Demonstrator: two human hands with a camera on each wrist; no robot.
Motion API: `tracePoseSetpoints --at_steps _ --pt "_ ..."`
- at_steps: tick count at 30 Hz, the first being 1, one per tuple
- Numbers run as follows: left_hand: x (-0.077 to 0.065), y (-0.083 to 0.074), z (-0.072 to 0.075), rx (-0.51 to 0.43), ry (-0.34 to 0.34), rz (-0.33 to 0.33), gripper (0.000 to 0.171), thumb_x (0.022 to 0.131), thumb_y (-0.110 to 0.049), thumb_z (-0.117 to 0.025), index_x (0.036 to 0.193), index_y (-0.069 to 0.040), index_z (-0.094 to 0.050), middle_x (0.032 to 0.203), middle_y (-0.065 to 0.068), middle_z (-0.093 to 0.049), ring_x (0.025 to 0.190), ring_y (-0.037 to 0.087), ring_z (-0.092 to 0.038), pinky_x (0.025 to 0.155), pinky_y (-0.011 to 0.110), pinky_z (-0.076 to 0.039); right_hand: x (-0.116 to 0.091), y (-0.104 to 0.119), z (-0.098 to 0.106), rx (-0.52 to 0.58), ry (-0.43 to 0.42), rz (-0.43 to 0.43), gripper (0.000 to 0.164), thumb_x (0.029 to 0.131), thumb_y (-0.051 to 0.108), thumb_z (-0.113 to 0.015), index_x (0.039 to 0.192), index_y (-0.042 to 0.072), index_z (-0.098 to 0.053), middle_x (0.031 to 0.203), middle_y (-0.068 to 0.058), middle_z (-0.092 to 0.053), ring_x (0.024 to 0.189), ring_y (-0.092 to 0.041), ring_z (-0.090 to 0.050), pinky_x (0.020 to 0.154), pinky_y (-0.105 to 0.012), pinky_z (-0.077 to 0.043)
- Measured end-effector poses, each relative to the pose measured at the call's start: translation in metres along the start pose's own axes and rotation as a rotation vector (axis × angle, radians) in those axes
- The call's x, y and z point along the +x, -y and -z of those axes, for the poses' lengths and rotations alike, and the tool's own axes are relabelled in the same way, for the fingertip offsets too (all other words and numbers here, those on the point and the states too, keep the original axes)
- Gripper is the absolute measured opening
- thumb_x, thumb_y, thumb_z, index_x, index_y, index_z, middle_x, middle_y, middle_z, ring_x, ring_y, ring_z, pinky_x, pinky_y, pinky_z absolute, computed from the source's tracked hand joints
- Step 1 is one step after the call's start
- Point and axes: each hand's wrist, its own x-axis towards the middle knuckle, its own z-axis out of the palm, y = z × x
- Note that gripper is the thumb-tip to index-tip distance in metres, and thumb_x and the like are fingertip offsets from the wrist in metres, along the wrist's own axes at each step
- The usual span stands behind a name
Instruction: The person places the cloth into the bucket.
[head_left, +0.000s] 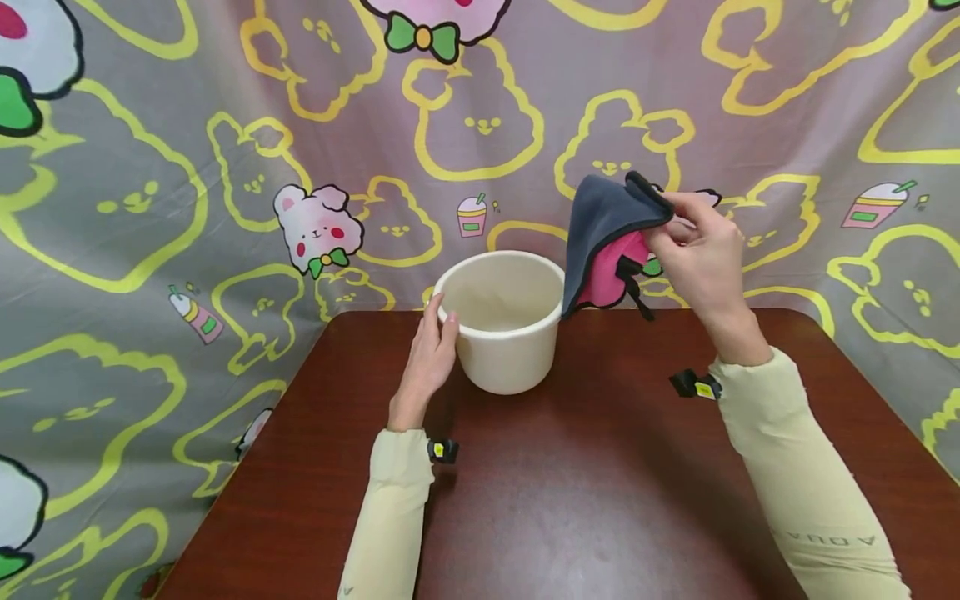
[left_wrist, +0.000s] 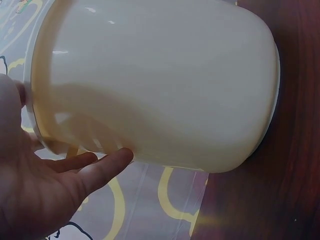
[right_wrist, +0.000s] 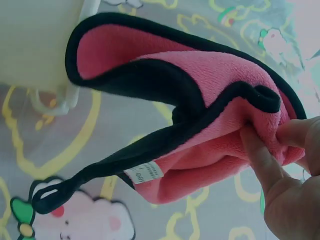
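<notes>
A cream plastic bucket stands upright at the far part of the table, its mouth facing up. At its left side, my left hand holds the rim; the left wrist view shows fingers along the outer wall. My right hand is raised to the right of the bucket and pinches a towel between thumb and fingers. That towel is grey-blue on one face and pink on the other, with dark edging, a hanging loop and a white label. It hangs folded, its lower left corner near the bucket's right rim.
The dark brown wooden table reaches back to a patterned curtain that hangs behind and along the left. On each sleeve cuff sits a small black device with a yellow mark.
</notes>
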Motion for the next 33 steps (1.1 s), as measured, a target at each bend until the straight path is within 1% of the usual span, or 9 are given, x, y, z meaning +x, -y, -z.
tracePoseSetpoints --at_steps 6,8,11,15,18,20,25,29,33 --pt "0.001 0.001 0.001 -0.003 0.002 0.004 0.057 0.104 -0.042 -0.037 0.155 -0.02 -0.025 0.155 0.015 -0.035 0.142 0.031 -0.036 0.116 0.051 -0.031 -0.001 0.018 -0.022 0.072 0.028 0.048 0.029 0.087 0.004 -0.067 0.116 0.002 -0.069 0.106 -0.013 -0.074 0.087 0.012 -0.066 0.054 -0.01 -0.042" --pt "0.001 0.0 0.001 -0.001 0.0 0.002 0.056 0.104 -0.042 -0.037 0.155 -0.02 -0.025 0.155 0.015 -0.035 0.142 0.031 -0.036 0.116 0.05 -0.031 -0.002 0.023 -0.028 0.11 0.048 0.069 0.03 0.088 0.003 -0.066 0.118 0.002 -0.068 0.11 -0.019 -0.072 0.091 0.011 -0.067 0.049 -0.011 -0.037" --pt "0.001 0.0 0.001 0.001 -0.002 -0.002 0.056 0.104 -0.043 -0.037 0.155 -0.021 -0.025 0.155 0.015 -0.035 0.142 0.03 -0.036 0.116 0.05 -0.031 -0.003 0.028 -0.038 0.144 0.077 0.111 0.034 0.087 0.0 -0.065 0.122 0.004 -0.067 0.104 -0.019 -0.073 0.078 0.011 -0.065 0.046 -0.013 -0.032" --pt "0.001 0.001 0.002 0.0 0.004 0.002 0.056 0.105 -0.043 -0.036 0.155 -0.022 -0.024 0.156 0.014 -0.034 0.142 0.029 -0.036 0.116 0.05 -0.032 -0.007 0.03 -0.051 0.168 0.121 0.166 0.04 0.086 -0.005 -0.062 0.126 0.002 -0.065 0.097 -0.018 -0.07 0.069 0.009 -0.059 0.052 -0.01 -0.037" --pt "0.0 0.001 0.001 -0.002 -0.002 0.001 0.056 0.105 -0.042 -0.037 0.155 -0.02 -0.025 0.154 0.015 -0.036 0.14 0.03 -0.039 0.116 0.049 -0.032 -0.012 0.03 -0.06 0.176 0.182 0.182 0.045 0.085 -0.007 -0.062 0.129 0.002 -0.062 0.109 -0.017 -0.07 0.083 0.006 -0.066 0.061 -0.006 -0.044" --pt "0.0 0.0 0.001 -0.001 -0.012 0.001 0.055 0.105 -0.04 -0.038 0.155 -0.019 -0.026 0.153 0.016 -0.038 0.139 0.031 -0.04 0.115 0.049 -0.033 -0.016 0.03 -0.066 0.189 0.237 0.179 0.048 0.086 -0.007 -0.063 0.133 0.003 -0.06 0.119 -0.016 -0.069 0.093 -0.004 -0.071 0.069 -0.006 -0.049" --pt "-0.001 0.0 0.002 0.001 -0.009 0.01 0.056 0.105 -0.041 -0.038 0.155 -0.02 -0.027 0.154 0.016 -0.037 0.142 0.03 -0.037 0.117 0.049 -0.031 -0.023 0.03 -0.079 0.205 0.401 0.139 0.058 0.089 -0.003 -0.064 0.144 0.005 -0.048 0.142 -0.016 -0.054 0.118 -0.03 -0.064 0.089 -0.026 -0.052" --pt "-0.001 0.0 0.002 0.001 -0.004 0.014 0.056 0.104 -0.043 -0.038 0.155 -0.021 -0.026 0.154 0.014 -0.036 0.142 0.029 -0.037 0.117 0.048 -0.031 -0.028 0.027 -0.085 0.137 0.552 0.086 0.064 0.092 0.002 -0.063 0.151 0.009 -0.039 0.156 -0.015 -0.036 0.124 -0.034 -0.058 0.093 -0.038 -0.052" --pt "0.0 0.001 0.001 0.009 -0.018 0.002 0.056 0.104 -0.043 -0.038 0.154 -0.021 -0.027 0.154 0.015 -0.038 0.142 0.029 -0.037 0.117 0.047 -0.031 -0.032 0.025 -0.089 0.041 0.703 0.106 0.064 0.095 0.007 -0.062 0.152 0.01 -0.034 0.156 -0.017 -0.037 0.123 -0.034 -0.06 0.093 -0.044 -0.054"
